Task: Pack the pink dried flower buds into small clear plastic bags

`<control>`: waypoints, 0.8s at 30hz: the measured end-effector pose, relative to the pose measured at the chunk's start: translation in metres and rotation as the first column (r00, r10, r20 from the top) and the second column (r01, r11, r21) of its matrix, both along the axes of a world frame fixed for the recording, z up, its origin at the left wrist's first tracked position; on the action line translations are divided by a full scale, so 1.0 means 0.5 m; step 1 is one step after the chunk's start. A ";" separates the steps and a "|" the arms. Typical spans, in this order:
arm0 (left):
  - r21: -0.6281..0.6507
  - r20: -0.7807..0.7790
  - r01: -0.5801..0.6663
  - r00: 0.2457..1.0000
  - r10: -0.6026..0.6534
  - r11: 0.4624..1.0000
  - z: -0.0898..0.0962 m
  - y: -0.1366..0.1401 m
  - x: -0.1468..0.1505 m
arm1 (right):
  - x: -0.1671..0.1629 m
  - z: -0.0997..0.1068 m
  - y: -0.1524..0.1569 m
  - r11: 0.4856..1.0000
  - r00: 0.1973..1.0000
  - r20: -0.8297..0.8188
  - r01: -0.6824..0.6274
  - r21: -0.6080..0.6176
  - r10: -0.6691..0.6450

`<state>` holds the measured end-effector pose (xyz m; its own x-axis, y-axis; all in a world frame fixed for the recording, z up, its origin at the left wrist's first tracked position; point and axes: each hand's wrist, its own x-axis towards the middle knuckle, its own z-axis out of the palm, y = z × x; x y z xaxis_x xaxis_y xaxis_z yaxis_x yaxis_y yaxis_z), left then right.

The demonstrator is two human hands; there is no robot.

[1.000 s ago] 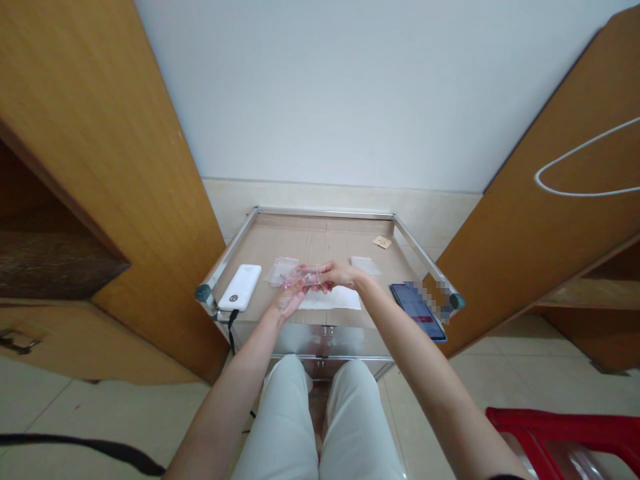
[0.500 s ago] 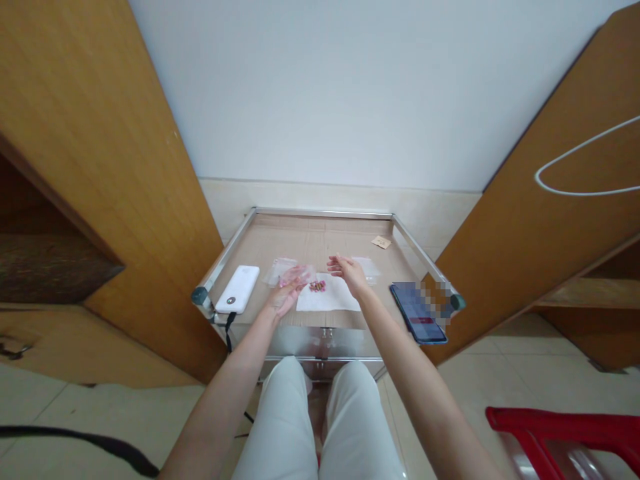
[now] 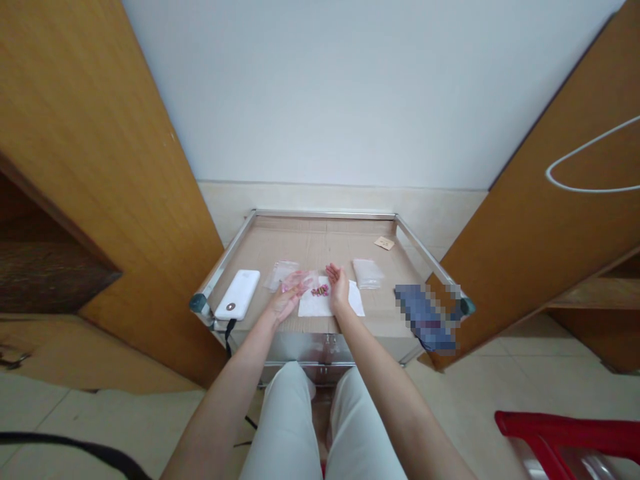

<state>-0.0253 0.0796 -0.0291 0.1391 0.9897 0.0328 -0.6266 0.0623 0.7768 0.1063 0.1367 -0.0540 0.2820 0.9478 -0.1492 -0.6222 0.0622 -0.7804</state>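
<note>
My left hand point(image 3: 286, 301) holds a small clear plastic bag point(image 3: 309, 280) that stretches to the right over the left edge of a white sheet point(image 3: 311, 309). Something pink shows at the bag, partly hidden by the fingers. On the sheet lies a small heap of pink and gold bead-like pieces point(image 3: 321, 291), too small to make out singly. My right hand point(image 3: 339, 288) stands just right of the heap, fingers stretched forward, with nothing visible in it. Behind my left hand another clear bag point(image 3: 281, 271) lies flat.
The metal-framed cart top point(image 3: 325, 215) has raised rails. Clear bags point(image 3: 368, 273) lie to the right, with a small tan card point(image 3: 385, 243) behind. A white power bank point(image 3: 239, 293) sits left, a blurred-out phone point(image 3: 425, 317) right. Wooden cabinets flank the cart.
My right hand has moved left and nearer to me, down beside the heap, uncovering the bags on the right. My left hand keeps the bag in about the same place.
</note>
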 end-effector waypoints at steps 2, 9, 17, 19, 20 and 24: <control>-0.021 -0.020 -0.010 1.000 0.010 1.000 0.001 0.002 -0.002 | -0.001 -0.005 0.003 1.000 1.000 0.002 -0.002 -0.003 0.002; -0.057 -0.104 0.012 0.994 -0.017 0.998 -0.004 0.016 0.002 | -0.002 -0.021 0.008 0.999 0.998 0.052 -0.045 0.023 0.044; -0.072 -0.321 0.094 0.940 -0.113 0.993 -0.001 0.035 0.024 | -0.007 -0.037 0.010 0.997 0.992 0.110 -0.072 0.038 0.067; -0.064 -0.373 0.082 0.923 -0.100 0.995 -0.003 0.041 0.028 | -0.009 -0.040 0.011 0.996 0.989 0.122 -0.085 0.039 0.080; -0.058 -0.393 0.081 0.914 -0.097 0.995 -0.003 0.044 0.029 | -0.010 -0.042 0.012 0.995 0.988 0.124 -0.092 0.038 0.087; -0.046 -0.441 0.099 0.891 -0.109 0.994 0.000 0.048 0.031 | -0.011 -0.047 0.012 0.995 0.985 0.147 -0.095 0.024 0.091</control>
